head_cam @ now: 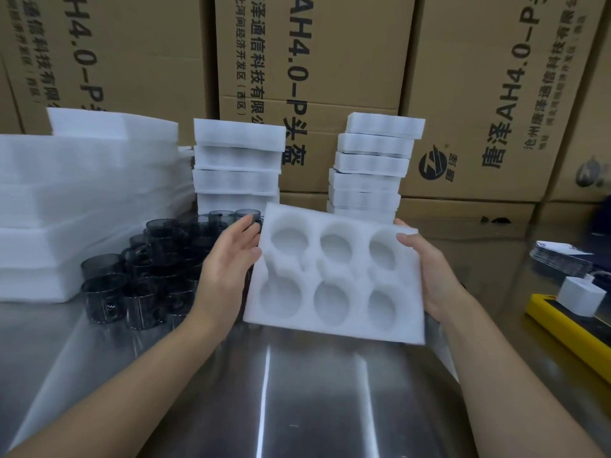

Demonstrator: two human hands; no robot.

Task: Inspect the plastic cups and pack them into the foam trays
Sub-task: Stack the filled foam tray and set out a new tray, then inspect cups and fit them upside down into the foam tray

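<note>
A white foam tray (344, 312) with several round empty pockets is held tilted above the steel table, its top face toward me. My right hand (433, 276) grips its right edge, thumb on the upper right corner. My left hand (228, 269) lies flat against its left edge with the fingers spread. A cluster of dark smoky plastic cups (142, 276) with handles stands on the table to the left, partly hidden behind my left hand.
Two stacks of foam trays (238, 163) (370, 166) stand behind, and thick foam sheets (66, 209) are piled at the left. Cardboard boxes (496, 94) wall the back. A yellow-edged device (568, 328) with a white block and stacked cards (562, 256) sit right. The steel table (314, 391) stretches in front.
</note>
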